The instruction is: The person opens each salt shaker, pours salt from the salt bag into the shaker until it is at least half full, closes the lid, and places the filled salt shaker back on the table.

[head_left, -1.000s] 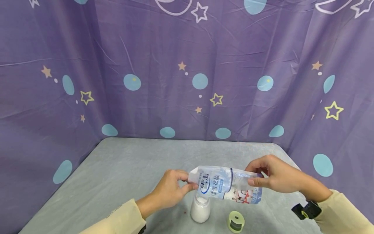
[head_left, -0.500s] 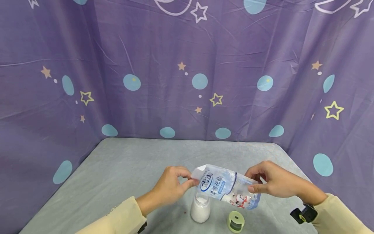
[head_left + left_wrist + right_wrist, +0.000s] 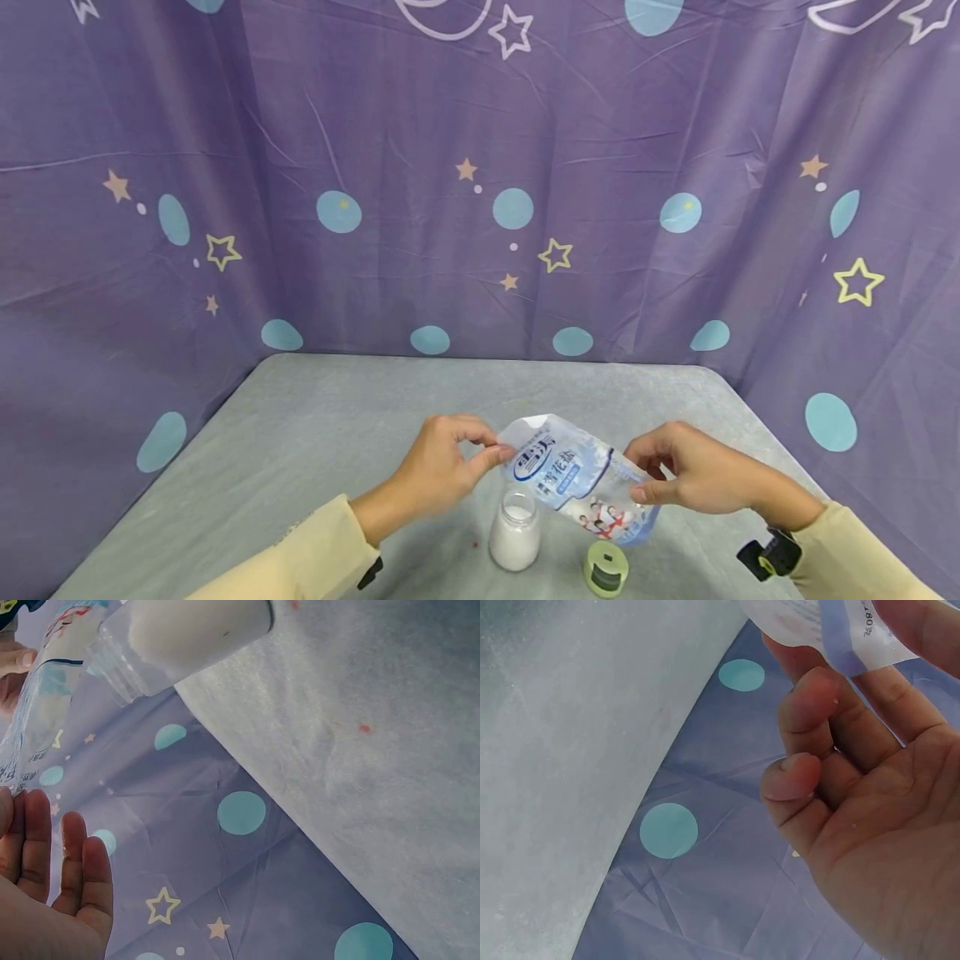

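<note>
A purple curtain [image 3: 600, 125] with stars and blue dots hangs behind a grey worktop [image 3: 360, 408]. A printed plastic bag [image 3: 570, 475] slants above it, the right hand [image 3: 701, 471] gripping its right end, the left hand [image 3: 442, 462] pinching its left. Nearby stands an upright glass jar [image 3: 515, 537], white inside; right of that, a green lid [image 3: 606, 568].
</note>
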`<state>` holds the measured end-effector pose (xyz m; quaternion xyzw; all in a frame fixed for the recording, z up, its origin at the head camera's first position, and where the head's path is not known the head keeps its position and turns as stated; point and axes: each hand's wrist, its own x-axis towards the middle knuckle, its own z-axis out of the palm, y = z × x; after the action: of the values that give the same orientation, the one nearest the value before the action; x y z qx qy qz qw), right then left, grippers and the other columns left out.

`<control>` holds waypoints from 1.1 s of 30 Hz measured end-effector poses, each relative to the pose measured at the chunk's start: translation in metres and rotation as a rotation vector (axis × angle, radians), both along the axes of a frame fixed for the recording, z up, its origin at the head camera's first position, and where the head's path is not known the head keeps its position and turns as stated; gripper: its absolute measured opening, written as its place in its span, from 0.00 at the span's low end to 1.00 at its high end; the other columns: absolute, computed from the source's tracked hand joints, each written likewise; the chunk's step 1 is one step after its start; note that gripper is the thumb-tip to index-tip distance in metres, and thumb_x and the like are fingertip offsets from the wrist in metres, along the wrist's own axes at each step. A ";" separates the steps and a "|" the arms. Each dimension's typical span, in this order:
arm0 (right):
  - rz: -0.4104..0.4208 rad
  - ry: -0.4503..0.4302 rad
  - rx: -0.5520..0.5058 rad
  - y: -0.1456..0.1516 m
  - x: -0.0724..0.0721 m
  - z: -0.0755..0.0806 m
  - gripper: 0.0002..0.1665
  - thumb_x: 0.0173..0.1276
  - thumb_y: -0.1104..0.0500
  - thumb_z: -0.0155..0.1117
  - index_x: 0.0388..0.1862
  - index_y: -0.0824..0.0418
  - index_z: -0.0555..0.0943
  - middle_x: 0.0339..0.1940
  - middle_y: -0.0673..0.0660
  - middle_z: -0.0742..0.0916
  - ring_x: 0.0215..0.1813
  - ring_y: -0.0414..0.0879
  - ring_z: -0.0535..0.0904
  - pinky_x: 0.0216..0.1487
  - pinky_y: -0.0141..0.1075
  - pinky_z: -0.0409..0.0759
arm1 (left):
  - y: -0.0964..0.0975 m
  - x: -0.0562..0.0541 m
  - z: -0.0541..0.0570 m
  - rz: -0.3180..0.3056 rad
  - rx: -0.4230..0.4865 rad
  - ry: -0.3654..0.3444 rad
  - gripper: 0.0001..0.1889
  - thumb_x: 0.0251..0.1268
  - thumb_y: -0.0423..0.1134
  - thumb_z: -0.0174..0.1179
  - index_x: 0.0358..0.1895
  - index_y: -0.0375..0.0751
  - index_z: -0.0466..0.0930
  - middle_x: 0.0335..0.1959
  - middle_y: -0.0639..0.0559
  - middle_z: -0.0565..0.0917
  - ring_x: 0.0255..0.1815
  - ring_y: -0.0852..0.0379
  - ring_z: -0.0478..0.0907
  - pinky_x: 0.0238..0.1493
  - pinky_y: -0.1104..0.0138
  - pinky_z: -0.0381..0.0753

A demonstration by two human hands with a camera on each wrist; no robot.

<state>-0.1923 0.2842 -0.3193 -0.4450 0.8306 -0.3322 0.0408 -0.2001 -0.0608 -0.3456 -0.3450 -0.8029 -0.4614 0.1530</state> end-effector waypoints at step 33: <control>-0.147 0.067 0.021 -0.014 -0.005 -0.016 0.12 0.64 0.58 0.76 0.27 0.45 0.80 0.19 0.37 0.77 0.19 0.29 0.65 0.19 0.26 0.65 | 0.011 -0.007 0.027 0.033 0.010 0.114 0.03 0.62 0.39 0.74 0.33 0.44 0.91 0.32 0.61 0.88 0.38 0.64 0.82 0.44 0.63 0.82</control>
<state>-0.1975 0.2698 -0.3353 -0.3932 0.8655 -0.3103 -0.0069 -0.2066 -0.0498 -0.3183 -0.3567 -0.7962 -0.4423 0.2079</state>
